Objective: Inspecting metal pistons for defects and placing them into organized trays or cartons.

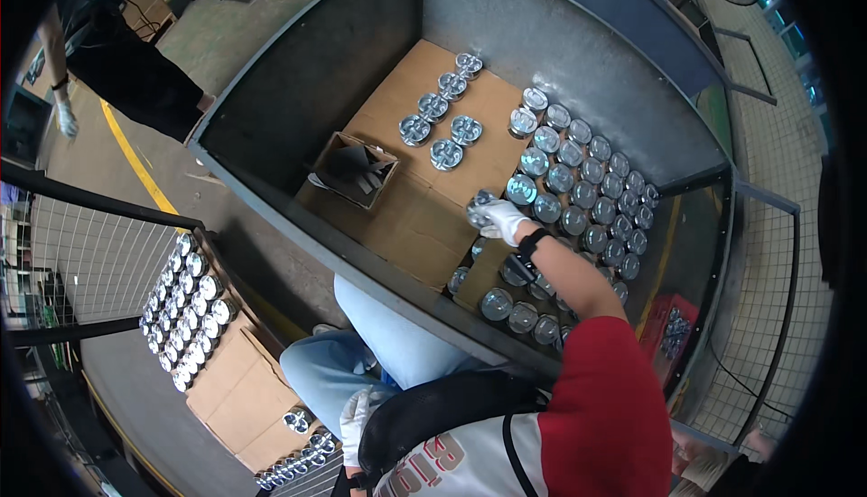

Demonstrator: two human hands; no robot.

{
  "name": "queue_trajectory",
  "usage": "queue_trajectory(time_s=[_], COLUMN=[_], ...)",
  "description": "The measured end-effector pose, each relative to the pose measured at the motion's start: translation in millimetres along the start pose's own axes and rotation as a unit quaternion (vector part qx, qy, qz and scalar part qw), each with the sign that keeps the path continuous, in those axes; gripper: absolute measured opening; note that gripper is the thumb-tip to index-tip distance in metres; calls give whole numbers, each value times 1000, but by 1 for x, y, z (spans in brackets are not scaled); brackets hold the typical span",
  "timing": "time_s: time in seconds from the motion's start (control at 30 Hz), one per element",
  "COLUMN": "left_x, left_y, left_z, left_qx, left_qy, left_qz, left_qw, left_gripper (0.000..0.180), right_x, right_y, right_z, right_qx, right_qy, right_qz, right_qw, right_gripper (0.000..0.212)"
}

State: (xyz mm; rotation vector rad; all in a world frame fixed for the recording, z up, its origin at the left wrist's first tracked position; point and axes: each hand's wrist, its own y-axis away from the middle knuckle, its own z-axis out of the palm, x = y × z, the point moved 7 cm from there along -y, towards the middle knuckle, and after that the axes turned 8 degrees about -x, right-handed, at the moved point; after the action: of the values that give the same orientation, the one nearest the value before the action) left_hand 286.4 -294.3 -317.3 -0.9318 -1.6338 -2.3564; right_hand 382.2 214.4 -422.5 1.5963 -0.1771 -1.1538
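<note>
My right hand (506,220), in a white glove, is closed on a metal piston (480,209) over the cardboard sheet (492,95) inside a large grey metal bin. Right of that hand, several rows of shiny pistons (583,194) stand with their round flat tops up. Farther off on the cardboard, several pistons (449,154) show their hollow undersides. My left hand (356,420), gloved in white too, rests low by my thigh with its fingers loosely out and no piston seen in it. A single piston (296,421) lies left of it on another cardboard sheet (237,389).
The bin's near wall (361,267) stands between my legs and the pistons. A small open cardboard box (354,172) sits in the bin's left part. More pistons (188,312) fill a surface at left. Another person (135,63) stands beyond the bin's left corner. A red crate (670,330) is at right.
</note>
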Motion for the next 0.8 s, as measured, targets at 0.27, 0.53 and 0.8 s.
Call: queue_trajectory(time_s=[0.27, 0.53, 0.8], left_x=[-3, -18, -7], left_y=[6, 2, -10], left_z=[-11, -14, 12], left_qx=[49, 52, 39], left_qy=[-12, -38, -29], left_qz=[-11, -43, -77], left_qw=[999, 997, 996], left_gripper=[28, 26, 25], right_x=[-56, -20, -39], right_y=[-90, -105, -40], right_z=[103, 101, -106], right_qx=[143, 167, 433], right_qy=[486, 408, 468], right_qz=[-223, -203, 79], right_qw=[833, 874, 766], right_gripper=[25, 46, 45])
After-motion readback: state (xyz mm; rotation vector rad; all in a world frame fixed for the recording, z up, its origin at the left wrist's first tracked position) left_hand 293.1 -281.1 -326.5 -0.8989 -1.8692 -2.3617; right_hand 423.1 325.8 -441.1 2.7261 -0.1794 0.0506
